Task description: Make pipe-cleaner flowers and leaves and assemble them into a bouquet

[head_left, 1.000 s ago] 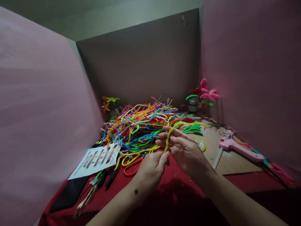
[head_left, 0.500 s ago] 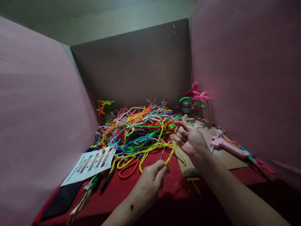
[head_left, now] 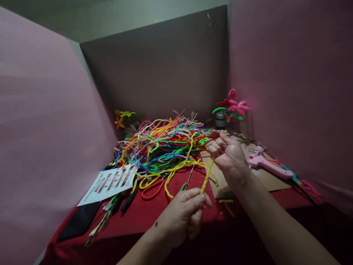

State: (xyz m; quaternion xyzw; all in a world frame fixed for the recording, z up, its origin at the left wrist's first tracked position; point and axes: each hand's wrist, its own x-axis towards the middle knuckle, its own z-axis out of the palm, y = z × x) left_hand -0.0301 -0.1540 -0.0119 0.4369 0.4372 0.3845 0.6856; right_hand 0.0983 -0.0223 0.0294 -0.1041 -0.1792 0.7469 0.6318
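A yellow pipe cleaner [head_left: 207,177] runs taut between my two hands, above the front part of the table. Its lower end is pinched in the fingertips of my left hand [head_left: 187,211]. Higher up and to the right, the curled fingers of my right hand [head_left: 227,152] are closed around the upper part, and a yellow tip shows just beyond them. Behind my hands lies a big tangled heap of coloured pipe cleaners [head_left: 162,143], with several loose yellow ones [head_left: 176,168] trailing from its front edge.
A red cloth [head_left: 162,211] covers the table. Scissors with orange handles [head_left: 152,189], a printed sheet [head_left: 109,184] and a black flat object [head_left: 79,221] lie left. On the right are cardboard [head_left: 271,180], a pink glue gun [head_left: 271,168] and pink pipe-cleaner flowers [head_left: 239,106]. Pink panels [head_left: 289,92] enclose the sides.
My right hand has shifted slightly right, and my left hand slightly right and down, both still gripping the yellow pipe cleaner. The camera view has tilted a little.
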